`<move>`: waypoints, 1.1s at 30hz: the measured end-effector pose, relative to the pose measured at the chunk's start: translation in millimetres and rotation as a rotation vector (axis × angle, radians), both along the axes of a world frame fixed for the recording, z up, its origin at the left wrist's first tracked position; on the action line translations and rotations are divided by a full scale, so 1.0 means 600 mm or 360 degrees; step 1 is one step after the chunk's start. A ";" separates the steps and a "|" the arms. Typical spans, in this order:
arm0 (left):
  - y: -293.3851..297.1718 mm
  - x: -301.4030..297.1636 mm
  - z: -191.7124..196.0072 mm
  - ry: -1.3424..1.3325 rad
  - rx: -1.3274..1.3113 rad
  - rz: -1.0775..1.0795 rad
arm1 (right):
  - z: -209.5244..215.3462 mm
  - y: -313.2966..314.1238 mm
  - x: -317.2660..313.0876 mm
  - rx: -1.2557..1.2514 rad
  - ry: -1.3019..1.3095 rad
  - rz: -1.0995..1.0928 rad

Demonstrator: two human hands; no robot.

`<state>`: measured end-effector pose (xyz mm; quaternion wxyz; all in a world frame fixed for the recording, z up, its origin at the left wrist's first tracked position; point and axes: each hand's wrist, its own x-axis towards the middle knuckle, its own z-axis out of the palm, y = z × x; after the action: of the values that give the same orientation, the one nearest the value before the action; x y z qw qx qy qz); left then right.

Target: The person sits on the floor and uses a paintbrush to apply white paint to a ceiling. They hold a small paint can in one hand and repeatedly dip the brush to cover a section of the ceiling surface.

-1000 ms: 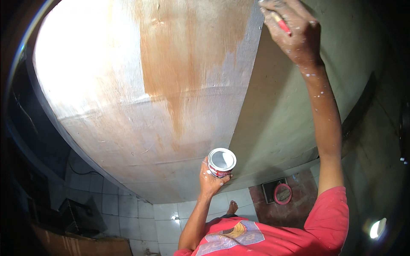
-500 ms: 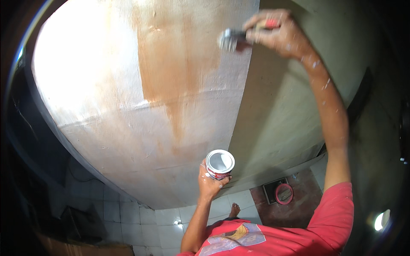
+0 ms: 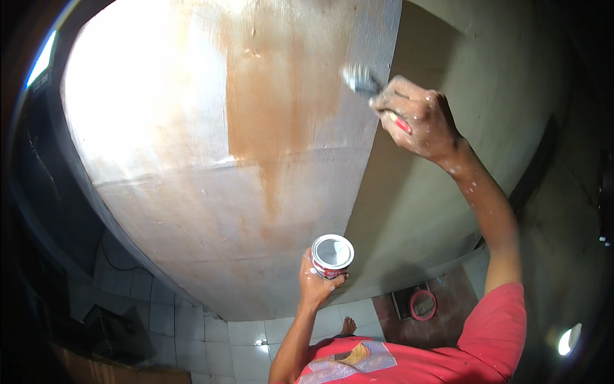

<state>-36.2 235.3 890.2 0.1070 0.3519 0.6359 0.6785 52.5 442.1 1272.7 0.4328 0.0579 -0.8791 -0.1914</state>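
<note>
My right hand (image 3: 419,121) grips a paintbrush (image 3: 363,80) by its handle, which has a red end. The bristles, whitish with paint, point up and left at the wall (image 3: 281,109); whether they touch it I cannot tell. Brown-orange patches show between white painted areas on this wall. Lower down, my left hand (image 3: 314,285) is wrapped round a small open paint can (image 3: 332,253) with a white rim. Pale paint shows inside the can. White specks dot both hands and my right forearm.
An unpainted greenish wall (image 3: 416,185) adjoins the painted part on the right. Below, a pink ring-shaped object (image 3: 423,306) lies by a dark square on a reddish floor patch. White tiles (image 3: 211,349) cover the floor, with a dark box (image 3: 115,333) at lower left.
My right hand has come down, and the brush now points up and left instead of hanging downward. The view has shifted slightly; my left hand still holds the can.
</note>
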 end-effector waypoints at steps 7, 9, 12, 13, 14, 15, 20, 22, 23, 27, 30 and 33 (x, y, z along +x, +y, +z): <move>-0.003 -0.003 0.000 -0.0018 -0.0063 -0.0055 | 0.207 0.042 0.000 -0.0356 -0.0006 0.0014; -0.002 -0.009 -0.016 -0.0054 -0.0050 -0.0093 | 0.253 0.033 -0.010 -0.0291 0.0262 -0.0042; -0.003 -0.003 -0.011 -0.0166 0.0017 -0.0072 | 0.299 0.024 -0.020 -0.0070 0.0588 0.0097; -0.007 -0.002 -0.007 -0.0144 -0.0010 -0.0053 | 0.303 0.021 -0.024 0.0005 0.0700 0.0141; -0.010 -0.001 -0.004 -0.0122 -0.0036 -0.0036 | 0.295 0.015 -0.029 0.0108 0.0760 0.0043; 0.016 0.014 0.000 -0.0116 -0.0009 -0.0130 | 0.295 -0.009 -0.006 0.0295 0.0795 -0.0147; -0.001 -0.001 -0.015 0.0021 -0.0056 0.0037 | 0.117 0.051 -0.060 0.0381 0.0495 0.0055; -0.003 -0.005 -0.029 0.0038 -0.0049 0.0073 | 0.079 0.035 -0.051 0.0243 0.0383 0.0109; -0.004 -0.006 -0.037 0.0041 -0.0048 0.0093 | 0.078 0.025 -0.046 0.0229 0.0401 0.0132; 0.003 -0.006 -0.045 0.0133 -0.0116 0.0148 | 0.135 0.028 -0.024 0.0366 0.0621 0.0194; 0.008 -0.002 -0.040 0.0066 -0.0033 0.0113 | 0.131 0.059 -0.038 0.0490 0.0605 0.0140; 0.002 -0.001 -0.034 0.0132 -0.0150 0.0191 | 0.044 0.080 -0.059 0.0390 0.0435 0.0096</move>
<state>-36.6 236.4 870.1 0.0562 0.3356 0.6910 0.6378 17.3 490.3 1299.0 0.5434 0.1099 -0.7800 -0.2903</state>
